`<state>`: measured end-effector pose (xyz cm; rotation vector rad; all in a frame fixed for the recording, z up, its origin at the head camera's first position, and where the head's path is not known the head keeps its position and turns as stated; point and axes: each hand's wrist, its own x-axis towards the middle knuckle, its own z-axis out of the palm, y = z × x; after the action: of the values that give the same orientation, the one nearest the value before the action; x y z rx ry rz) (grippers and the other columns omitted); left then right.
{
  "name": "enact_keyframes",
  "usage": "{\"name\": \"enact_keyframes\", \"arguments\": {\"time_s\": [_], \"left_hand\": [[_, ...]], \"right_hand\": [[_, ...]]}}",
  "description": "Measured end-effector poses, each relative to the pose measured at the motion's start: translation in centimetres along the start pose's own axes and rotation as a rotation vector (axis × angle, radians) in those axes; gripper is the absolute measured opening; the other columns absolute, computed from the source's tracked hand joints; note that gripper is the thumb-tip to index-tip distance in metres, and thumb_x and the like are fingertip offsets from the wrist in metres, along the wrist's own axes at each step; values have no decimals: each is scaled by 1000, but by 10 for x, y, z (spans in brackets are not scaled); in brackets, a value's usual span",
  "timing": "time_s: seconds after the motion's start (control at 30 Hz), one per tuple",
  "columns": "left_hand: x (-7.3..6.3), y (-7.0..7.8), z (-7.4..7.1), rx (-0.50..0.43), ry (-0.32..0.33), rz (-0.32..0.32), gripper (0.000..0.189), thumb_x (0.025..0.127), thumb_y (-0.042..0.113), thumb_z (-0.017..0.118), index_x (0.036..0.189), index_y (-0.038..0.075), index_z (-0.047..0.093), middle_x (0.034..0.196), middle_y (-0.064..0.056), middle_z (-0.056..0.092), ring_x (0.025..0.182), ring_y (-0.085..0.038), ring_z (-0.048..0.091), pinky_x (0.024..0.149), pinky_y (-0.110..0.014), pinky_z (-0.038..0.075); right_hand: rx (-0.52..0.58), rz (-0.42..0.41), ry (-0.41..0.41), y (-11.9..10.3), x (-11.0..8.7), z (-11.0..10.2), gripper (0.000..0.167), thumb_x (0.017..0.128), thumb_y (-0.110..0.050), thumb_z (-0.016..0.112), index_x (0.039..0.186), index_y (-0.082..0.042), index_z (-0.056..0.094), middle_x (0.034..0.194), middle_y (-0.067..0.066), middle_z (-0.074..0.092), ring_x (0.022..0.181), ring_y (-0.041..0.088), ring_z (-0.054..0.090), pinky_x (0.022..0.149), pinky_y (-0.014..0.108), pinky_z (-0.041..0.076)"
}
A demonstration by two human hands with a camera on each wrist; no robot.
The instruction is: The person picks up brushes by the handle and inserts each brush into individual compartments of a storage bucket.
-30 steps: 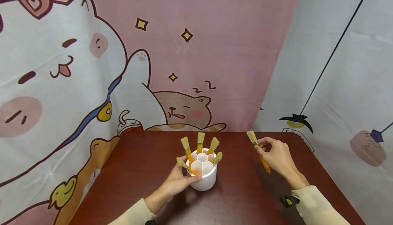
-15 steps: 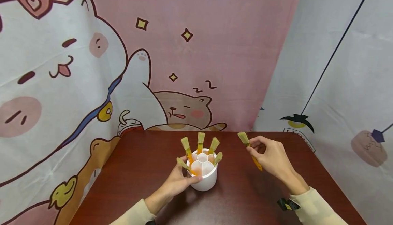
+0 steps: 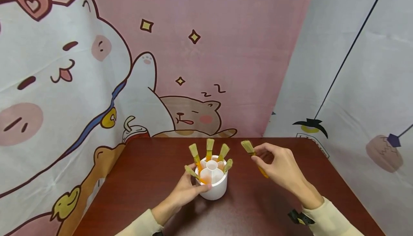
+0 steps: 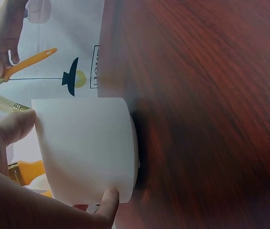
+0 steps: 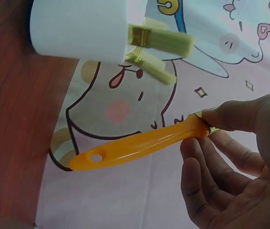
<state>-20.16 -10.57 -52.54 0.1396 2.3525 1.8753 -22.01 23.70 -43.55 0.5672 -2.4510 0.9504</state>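
My left hand (image 3: pixel 188 190) grips a round white divided holder (image 3: pixel 215 193) on the table, thumb at the near rim and fingers around its left side. Several paintbrushes (image 3: pixel 193 150) stand in the holder's outer compartments, bristles up and fanned outward; two of its front sections hold none that shows. Off to the right, my right hand (image 3: pixel 279 164) pinches another paintbrush (image 5: pixel 140 145) at its metal band, between thumb and fingertips. That brush tilts, its pale bristles (image 3: pixel 247 146) up toward the left and its orange handle slanting down to the right, raised above the table.
The dark red-brown wooden table (image 3: pixel 145 171) reaches back to a hanging cloth (image 3: pixel 251 49) printed with cartoon cats. A second, pale printed cloth (image 3: pixel 351 85) hangs along the right side. Black bands (image 3: pixel 300 217) show at the sleeve cuffs.
My right hand has moved left toward the holder, carrying its paintbrush. The left hand and the holder stay in place, apart from a slight shift of the whole head view.
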Motion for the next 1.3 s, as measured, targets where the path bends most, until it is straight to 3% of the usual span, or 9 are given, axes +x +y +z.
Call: {"name": "enact_keyframes", "arguments": {"time_s": [0.17,0.7,1.03,1.3], "left_hand": [[1,1,0,-2,-2,12,94,91,14,98,168,5,46,164,-22,65,153,-42,60,130,-67,44],[2,1,0,17,2,-21,95,90,16,99,168,7,46,163,-20,64,146,-38,60,125,-61,45],[4,-2,0,-25,-16,1,95,91,14,98,169,5,45,166,-22,64,155,-42,59,133,-68,42],[3,-1,-2,-25,-27,7,95,92,14,98,170,5,44,164,-21,65,152,-40,62,129,-65,46]], "right_hand": [[33,-25,-2,-7,0,0,19,98,-14,96,110,-24,85,91,-17,82,79,-2,72,68,23,59],[118,-134,-5,-32,5,4,26,95,-9,97,109,-27,84,92,-19,80,81,-1,74,72,20,62],[203,-182,-65,-45,7,17,32,95,-9,97,112,-32,82,96,-23,80,85,-1,77,75,22,64],[234,-247,-59,-57,11,24,28,96,-10,96,113,-27,83,99,-17,83,86,1,77,79,21,64]]}}
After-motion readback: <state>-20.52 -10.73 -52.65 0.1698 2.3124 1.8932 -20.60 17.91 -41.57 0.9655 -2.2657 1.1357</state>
